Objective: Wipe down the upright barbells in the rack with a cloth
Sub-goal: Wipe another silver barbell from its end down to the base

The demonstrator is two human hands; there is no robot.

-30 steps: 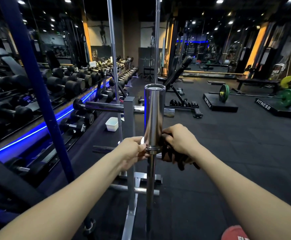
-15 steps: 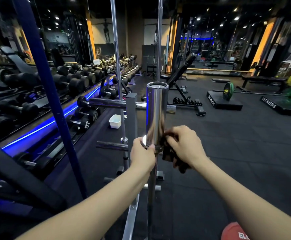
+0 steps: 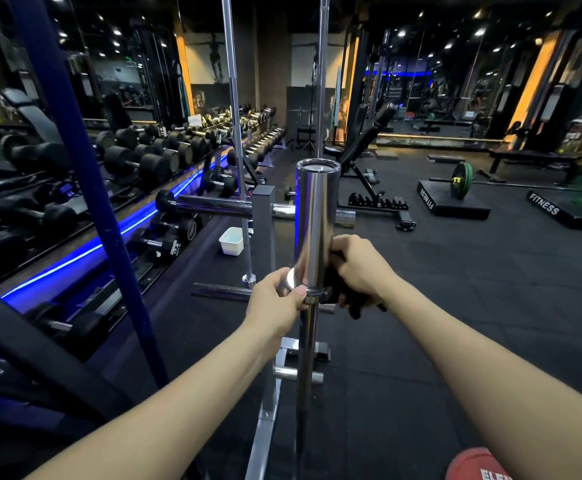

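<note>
- The nearest upright barbell [image 3: 315,216] stands on end in the rack [image 3: 264,271], its chrome sleeve topmost and close before the person, its thin shaft running down toward the rack's base. Standing it this way puts the whole sleeve within arm's reach.
- The left hand [image 3: 277,299] grips the collar at the bottom of the sleeve, fingers [image 3: 298,292] curled round it. In all likelihood this steadies the bar so it neither turns nor rocks while the other hand rubs.
- The right hand [image 3: 359,268] holds a dark cloth [image 3: 355,304] bunched in its curled fingers and presses it against the right side of the lower sleeve. Part of the cloth hangs below the hand.
- Judging by the cloth's low position, the wipe is working the sleeve's bottom end; the upper sleeve shows no cloth on it.
- Two more upright barbells [image 3: 236,133] rise just behind, their thin shafts reaching out of view, apparently waiting their turn.
- A white tub [image 3: 231,240] sits on the floor beyond the rack; its purpose cannot be told.
</note>
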